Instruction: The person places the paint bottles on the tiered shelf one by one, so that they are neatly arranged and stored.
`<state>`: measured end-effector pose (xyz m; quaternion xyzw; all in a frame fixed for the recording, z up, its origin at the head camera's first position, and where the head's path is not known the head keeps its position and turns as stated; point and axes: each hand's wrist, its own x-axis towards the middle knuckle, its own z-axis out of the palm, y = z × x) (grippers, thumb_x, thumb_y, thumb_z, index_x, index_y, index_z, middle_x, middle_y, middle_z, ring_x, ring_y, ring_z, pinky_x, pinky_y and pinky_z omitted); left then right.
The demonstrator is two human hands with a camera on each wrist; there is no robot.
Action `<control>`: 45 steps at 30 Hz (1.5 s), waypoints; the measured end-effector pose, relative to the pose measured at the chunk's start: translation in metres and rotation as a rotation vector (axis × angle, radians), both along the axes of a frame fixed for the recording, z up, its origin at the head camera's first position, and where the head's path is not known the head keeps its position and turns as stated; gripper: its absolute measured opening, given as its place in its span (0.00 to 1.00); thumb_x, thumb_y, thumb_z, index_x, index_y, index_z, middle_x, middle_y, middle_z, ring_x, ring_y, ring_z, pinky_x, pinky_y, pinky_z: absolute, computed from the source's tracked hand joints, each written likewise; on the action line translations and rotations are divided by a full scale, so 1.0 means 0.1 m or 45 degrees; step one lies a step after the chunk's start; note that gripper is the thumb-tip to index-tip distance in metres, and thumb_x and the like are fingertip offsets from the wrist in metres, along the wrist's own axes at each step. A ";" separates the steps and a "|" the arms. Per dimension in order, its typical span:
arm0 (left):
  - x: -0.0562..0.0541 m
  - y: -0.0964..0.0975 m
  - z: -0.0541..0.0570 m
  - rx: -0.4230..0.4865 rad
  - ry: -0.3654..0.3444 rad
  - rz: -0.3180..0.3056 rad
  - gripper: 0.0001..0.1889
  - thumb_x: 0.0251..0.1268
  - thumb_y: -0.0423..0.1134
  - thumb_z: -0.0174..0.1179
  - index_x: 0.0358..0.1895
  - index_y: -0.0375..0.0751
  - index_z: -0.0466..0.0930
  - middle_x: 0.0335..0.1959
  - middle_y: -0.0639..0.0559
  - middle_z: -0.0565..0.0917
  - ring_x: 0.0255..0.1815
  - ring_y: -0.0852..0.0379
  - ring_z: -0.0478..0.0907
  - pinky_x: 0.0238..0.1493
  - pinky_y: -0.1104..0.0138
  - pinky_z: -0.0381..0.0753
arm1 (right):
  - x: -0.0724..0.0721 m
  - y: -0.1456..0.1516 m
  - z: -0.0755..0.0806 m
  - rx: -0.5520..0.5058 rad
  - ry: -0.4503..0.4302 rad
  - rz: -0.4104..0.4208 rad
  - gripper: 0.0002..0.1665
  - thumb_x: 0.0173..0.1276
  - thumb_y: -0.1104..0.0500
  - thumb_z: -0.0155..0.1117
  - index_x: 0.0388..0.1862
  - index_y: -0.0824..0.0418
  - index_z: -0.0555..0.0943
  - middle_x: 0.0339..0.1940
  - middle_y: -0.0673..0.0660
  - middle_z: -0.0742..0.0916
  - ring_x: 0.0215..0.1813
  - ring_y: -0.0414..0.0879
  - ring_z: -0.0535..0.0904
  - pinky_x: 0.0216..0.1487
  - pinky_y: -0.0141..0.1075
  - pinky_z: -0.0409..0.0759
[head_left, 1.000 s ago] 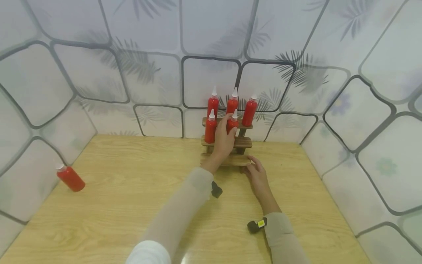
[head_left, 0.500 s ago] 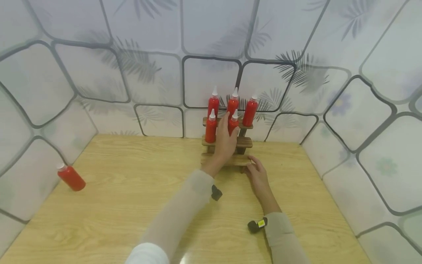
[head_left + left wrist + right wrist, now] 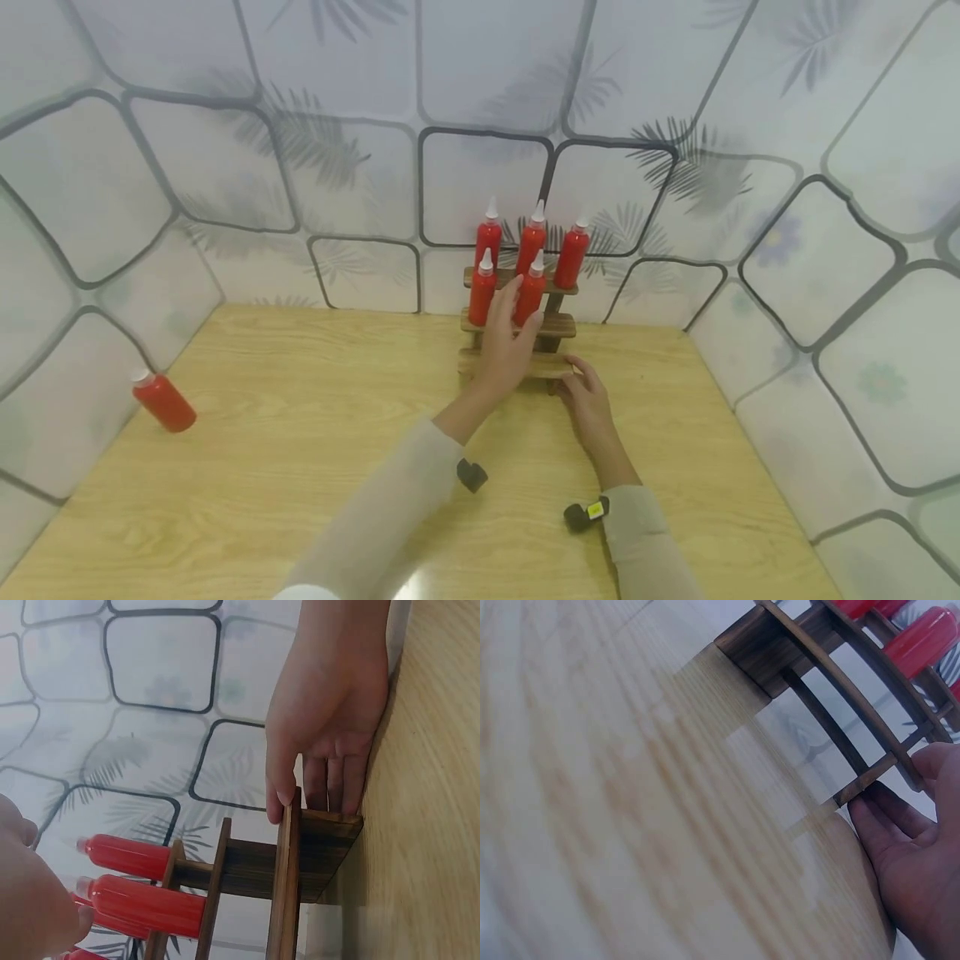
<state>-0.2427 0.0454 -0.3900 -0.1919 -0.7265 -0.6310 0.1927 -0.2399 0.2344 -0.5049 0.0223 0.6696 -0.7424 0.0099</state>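
Observation:
A three-tier wooden display stand [image 3: 517, 363] holds red squeeze bottles with pointed white nozzles. Three of them, among them the top-right bottle [image 3: 572, 257], stand on the top tier. On the middle tier are a left bottle [image 3: 481, 298] and a right bottle [image 3: 531, 298]. My left hand [image 3: 504, 346] is in front of the middle tier with fingers and thumb spread, just short of the right bottle; in the left wrist view a gap separates the left thumb [image 3: 84, 921] from it. My right hand [image 3: 588, 404] grips the right end of the lowest tier, also in the right wrist view.
Another red bottle [image 3: 165, 402] is at the far left of the wooden tabletop [image 3: 300, 433], by the side wall. A patterned wall [image 3: 360, 183] stands close behind the stand, and side walls flank the table.
My left hand has let go of the right bottle on the middle tier and drawn back down toward me. My right hand keeps its hold on the stand.

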 end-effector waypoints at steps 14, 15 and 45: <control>0.36 -0.60 -0.21 0.083 -0.098 -0.092 0.28 0.75 0.36 0.57 0.75 0.43 0.63 0.69 0.43 0.72 0.66 0.48 0.72 0.67 0.52 0.76 | -0.02 0.03 -0.06 0.004 0.027 0.014 0.29 0.81 0.57 0.51 0.77 0.55 0.63 0.65 0.63 0.71 0.69 0.56 0.73 0.70 0.35 0.74; 0.38 -0.66 -0.23 0.080 -0.124 -0.082 0.28 0.75 0.36 0.56 0.75 0.42 0.63 0.69 0.42 0.71 0.67 0.48 0.71 0.68 0.52 0.75 | -0.02 0.03 -0.07 0.000 0.029 0.013 0.28 0.81 0.57 0.51 0.77 0.55 0.63 0.65 0.63 0.71 0.69 0.56 0.73 0.70 0.35 0.74; 0.95 -2.87 -0.52 -0.061 -0.475 0.659 0.27 0.77 0.50 0.53 0.75 0.55 0.64 0.72 0.52 0.69 0.58 0.66 0.71 0.50 0.81 0.73 | -0.02 0.00 -0.05 0.005 0.019 -0.019 0.28 0.81 0.59 0.50 0.77 0.57 0.63 0.69 0.65 0.70 0.69 0.54 0.73 0.70 0.36 0.75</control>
